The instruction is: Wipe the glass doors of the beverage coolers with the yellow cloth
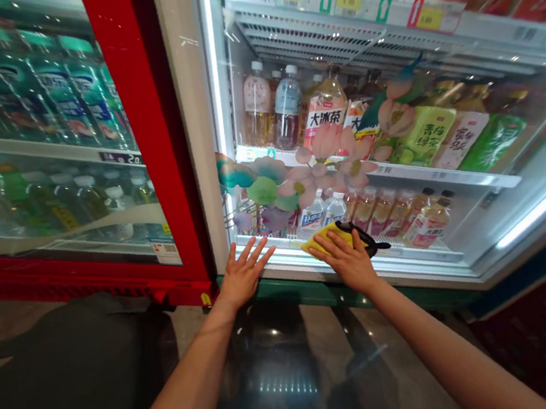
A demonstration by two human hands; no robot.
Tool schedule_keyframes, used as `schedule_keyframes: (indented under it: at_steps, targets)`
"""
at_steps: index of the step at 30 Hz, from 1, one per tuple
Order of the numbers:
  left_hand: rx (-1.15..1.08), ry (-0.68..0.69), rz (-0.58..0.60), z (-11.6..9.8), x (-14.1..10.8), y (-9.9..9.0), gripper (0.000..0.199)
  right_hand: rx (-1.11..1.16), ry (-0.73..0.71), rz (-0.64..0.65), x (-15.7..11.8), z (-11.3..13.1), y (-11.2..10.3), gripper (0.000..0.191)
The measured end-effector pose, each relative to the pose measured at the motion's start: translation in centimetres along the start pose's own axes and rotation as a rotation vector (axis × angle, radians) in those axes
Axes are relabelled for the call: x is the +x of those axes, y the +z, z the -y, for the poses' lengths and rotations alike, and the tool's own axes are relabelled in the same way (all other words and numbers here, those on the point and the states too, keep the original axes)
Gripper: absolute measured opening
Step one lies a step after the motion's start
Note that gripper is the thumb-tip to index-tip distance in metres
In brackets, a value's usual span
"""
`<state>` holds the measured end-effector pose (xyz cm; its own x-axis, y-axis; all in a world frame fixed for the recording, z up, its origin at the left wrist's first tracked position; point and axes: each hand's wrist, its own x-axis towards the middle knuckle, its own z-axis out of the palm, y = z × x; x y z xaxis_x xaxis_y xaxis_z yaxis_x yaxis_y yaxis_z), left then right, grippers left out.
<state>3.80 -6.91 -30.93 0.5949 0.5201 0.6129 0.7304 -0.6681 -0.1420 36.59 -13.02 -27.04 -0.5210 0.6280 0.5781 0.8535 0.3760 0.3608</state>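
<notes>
A lit drinks fridge with a glass door [319, 179] bearing flower decals fills the centre and right. My left hand [242, 276] lies with fingers spread on the lower left part of the door and holds nothing. To its right, my right hand [347, 260] presses a yellow cloth [329, 232] with a dark edge flat against the lower glass. The cloth's black trim and a small loop stick out to the right of that hand. Behind the glass, clear bottles [312, 215] stand on the bottom shelf close above the cloth.
A red-framed fridge [155, 139] with rows of green-capped bottles [61, 98] stands at the left. Below the door runs a green base strip [294, 291]. The floor [284, 375] is dark and shiny. Larger tea bottles [326, 112] fill the middle shelf.
</notes>
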Motion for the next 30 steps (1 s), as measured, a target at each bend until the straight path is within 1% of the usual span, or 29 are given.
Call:
schedule_keyframes:
  at_steps: [1, 3, 5, 6, 8, 10, 12, 14, 16, 18, 20, 21, 23, 26, 28, 30]
  targets:
    - [0.0, -0.021, -0.002, 0.2, -0.2, -0.1, 0.087, -0.01, 0.048, -0.021, 1.3, 0.4, -0.1, 0.06]
    - [0.003, -0.055, -0.006, 0.5, -0.5, -0.2, 0.086, -0.024, 0.117, -0.071, 3.9, 2.1, 0.3, 0.06]
    - [0.003, -0.08, -0.009, 0.5, -0.7, -0.2, 0.085, -0.026, 0.124, -0.094, 5.5, 4.2, 1.2, 0.06]
    - [0.002, -0.092, -0.01, 0.5, -0.9, -0.2, 0.085, -0.023, 0.103, -0.086, 5.8, 5.2, 1.7, 0.06]
    - [0.002, -0.117, -0.01, 0.5, -1.2, -0.2, 0.083, -0.006, 0.011, -0.035, 5.3, 6.2, 2.4, 0.059]
    - [0.005, -0.149, -0.011, 0.6, -1.6, -0.3, 0.083, 0.014, -0.105, 0.024, 4.3, 6.2, 2.4, 0.059]
    - [0.01, -0.181, -0.011, 1.0, -2.0, -0.6, 0.085, 0.02, -0.164, 0.047, 4.0, 5.6, 1.8, 0.058]
    - [0.019, -0.219, -0.015, 1.6, -2.5, -1.1, 0.086, 0.01, -0.118, 0.013, 5.1, 5.3, 0.9, 0.056]
    - [0.033, -0.261, -0.022, 2.1, -2.9, -1.5, 0.087, -0.005, -0.013, -0.059, 7.3, 6.0, 0.4, 0.054]
    - [0.051, -0.302, -0.027, 2.6, -3.5, -2.0, 0.085, -0.012, 0.076, -0.115, 9.8, 7.8, 0.5, 0.054]
    - [0.067, -0.329, -0.016, 3.0, -4.1, -2.3, 0.085, -0.004, 0.11, -0.139, 11.6, 9.9, 1.1, 0.056]
    - [0.072, -0.335, -0.004, 3.2, -4.4, -2.4, 0.086, 0.01, 0.094, -0.136, 12.0, 10.8, 1.5, 0.057]
    - [0.08, -0.329, 0.026, 3.5, -5.0, -2.6, 0.089, 0.051, -0.006, -0.11, 12.2, 12.0, 2.3, 0.059]
    - [0.092, -0.296, 0.051, 4.1, -6.0, -2.9, 0.092, 0.102, -0.181, -0.055, 12.2, 12.1, 2.6, 0.059]
    - [0.103, -0.273, 0.054, 4.5, -6.4, -3.1, 0.09, 0.104, -0.206, -0.043, 13.1, 11.7, 2.2, 0.058]
    - [0.114, -0.262, 0.059, 4.8, -6.8, -3.2, 0.088, 0.098, -0.166, -0.051, 15.0, 11.6, 1.3, 0.057]
